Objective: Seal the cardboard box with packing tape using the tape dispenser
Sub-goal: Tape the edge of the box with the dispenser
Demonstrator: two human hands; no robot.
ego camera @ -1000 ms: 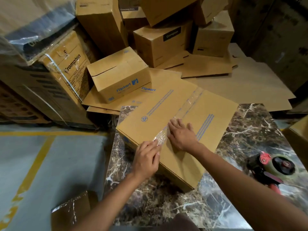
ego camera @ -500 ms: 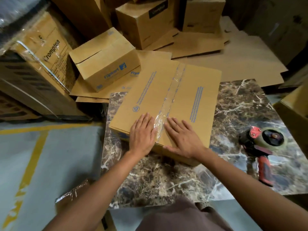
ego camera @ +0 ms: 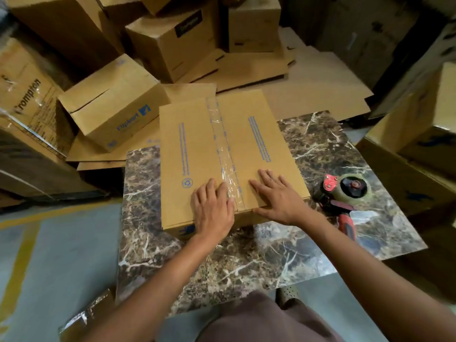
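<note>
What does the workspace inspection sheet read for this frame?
Surface: brown veined marble tabletop, carrying box and dispenser.
Job's things: flat brown cardboard box with clear tape strip along its centre seam; red-handled tape dispenser lying to its right, apart.
Clutter: blue-logo cardboard carton and flattened cardboard sheets piled behind the table.
Grips: left hand and right hand flat on the box top, either side of the tape.
Cables: nothing seen.
Surroundings: grey floor with yellow line.
</note>
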